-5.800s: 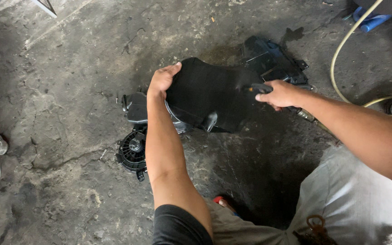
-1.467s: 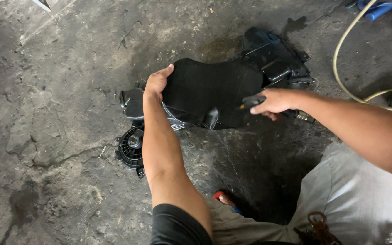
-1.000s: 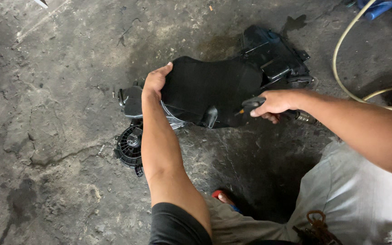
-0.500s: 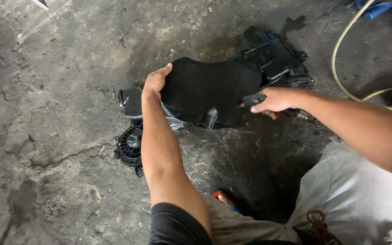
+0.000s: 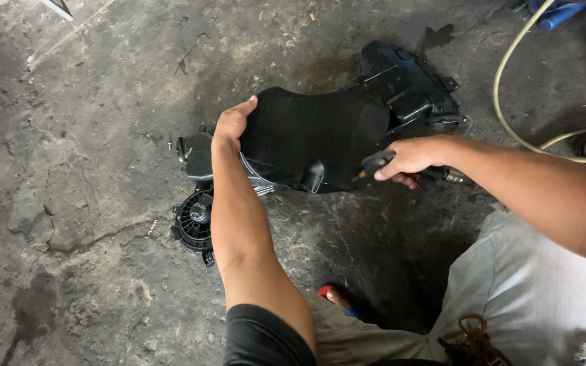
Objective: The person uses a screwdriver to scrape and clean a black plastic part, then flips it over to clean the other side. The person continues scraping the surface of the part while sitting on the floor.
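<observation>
Nothing has shifted: left hand grips the curved black housing; right hand clasps a half-hidden black tool beside it.

Round black blower fan on cracked concrete floor; yellowish hose curving upper right; blue object at top edge

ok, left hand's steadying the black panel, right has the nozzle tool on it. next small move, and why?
Probably sweep the nozzle tool leftward over the black panel: its tip sits at the panel's right edge, while the left hand props up the far edge and the right hand grips the tool.
</observation>
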